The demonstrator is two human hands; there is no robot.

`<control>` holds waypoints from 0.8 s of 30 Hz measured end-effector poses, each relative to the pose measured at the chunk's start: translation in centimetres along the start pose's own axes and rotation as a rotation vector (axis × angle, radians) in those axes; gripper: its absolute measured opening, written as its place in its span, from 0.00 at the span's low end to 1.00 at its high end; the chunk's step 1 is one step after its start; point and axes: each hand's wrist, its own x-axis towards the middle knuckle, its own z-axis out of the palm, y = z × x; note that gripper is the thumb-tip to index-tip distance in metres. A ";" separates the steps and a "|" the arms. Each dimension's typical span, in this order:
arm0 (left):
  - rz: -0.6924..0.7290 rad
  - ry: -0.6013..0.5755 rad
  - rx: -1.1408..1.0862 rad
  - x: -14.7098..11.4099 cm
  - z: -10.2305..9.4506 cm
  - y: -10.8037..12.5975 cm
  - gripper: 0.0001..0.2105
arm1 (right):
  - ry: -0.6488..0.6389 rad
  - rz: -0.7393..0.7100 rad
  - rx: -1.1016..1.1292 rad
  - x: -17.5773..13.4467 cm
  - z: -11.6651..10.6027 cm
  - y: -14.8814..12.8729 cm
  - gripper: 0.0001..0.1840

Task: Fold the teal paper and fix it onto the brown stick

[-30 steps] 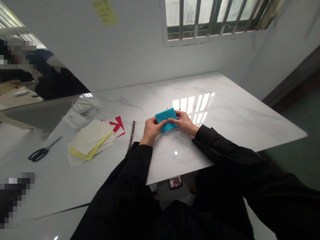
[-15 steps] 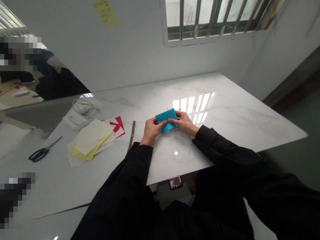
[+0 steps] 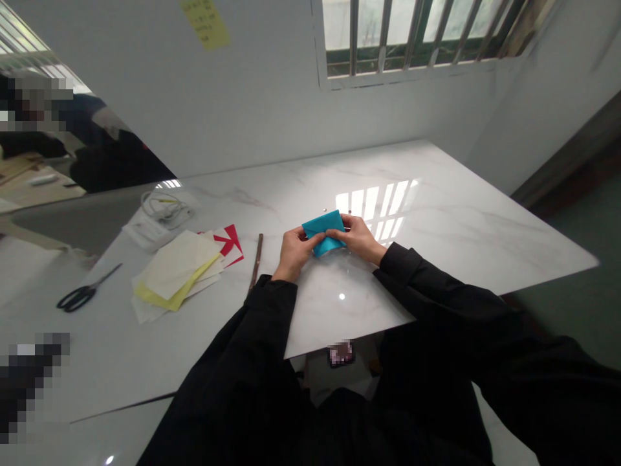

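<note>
Both hands are closed on one small folded piece of blue paper (image 3: pixel 324 232), which is held just above the white table (image 3: pixel 436 213) at the middle of the frame. The left hand (image 3: pixel 294 251) is pinched on the lower left corner, thumb on top and fingers curled beneath. The right hand (image 3: pixel 358 237) is pinched on the right edge, its thumb laid across the upper face toward the centre. The paper's long axis is seen to run from left to right across the frame, tilted slightly so that its far edge is raised toward the window (image 3: pixel 417 32). It lies directly between the two hands, equally near to each, so neither is favoured. Left of the hands, well apart, a thin brown stick (image 3: pixel 255 261), a stack of yellow, white and red paper sheets (image 3: pixel 182 272) and black scissors (image 3: pixel 80 295) are laid on the table.
</note>
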 end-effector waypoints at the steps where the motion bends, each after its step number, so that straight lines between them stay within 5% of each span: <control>1: 0.001 0.000 -0.002 0.0 0.0 0.0 0.30 | -0.002 0.000 -0.004 0.0 0.0 0.0 0.25; 24: -0.008 0.001 -0.011 -0.1 0.1 0.1 0.30 | 0.004 -0.020 -0.014 0.1 0.0 0.1 0.25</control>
